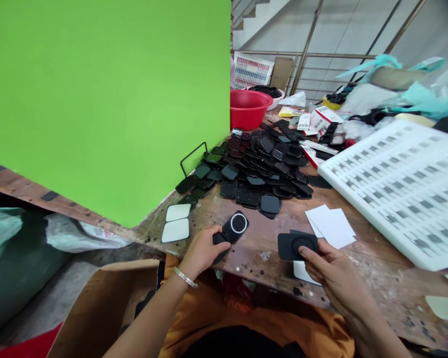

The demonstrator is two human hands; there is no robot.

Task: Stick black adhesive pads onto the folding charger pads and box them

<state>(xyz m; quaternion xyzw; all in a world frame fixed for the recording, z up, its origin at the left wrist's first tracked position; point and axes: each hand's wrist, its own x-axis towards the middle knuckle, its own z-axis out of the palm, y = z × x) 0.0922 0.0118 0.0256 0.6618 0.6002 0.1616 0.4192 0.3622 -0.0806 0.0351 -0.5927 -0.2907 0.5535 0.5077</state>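
Note:
My left hand [206, 251] is closed on a black hinged piece [236, 226], with a pale ring around a mesh disc on its upper half. It is just above the table's near edge. On the right, my right hand [326, 261] pinches a flat black rectangular plate [289, 246] with a round mark in it, thumb on top. Partly under that hand lies a white-faced piece [303, 272]. Two joined white-faced squares [176, 223] lie to the left of my left hand. Beyond both hands spreads a heap of black rounded plates [254, 161].
A bright green panel [108, 99] stands at the left. A red basin [249, 107] is behind the heap. White paper sheets [332, 226] and a white slotted tray [399, 189] lie to the right. An open cardboard box [93, 303] sits below the table's left edge.

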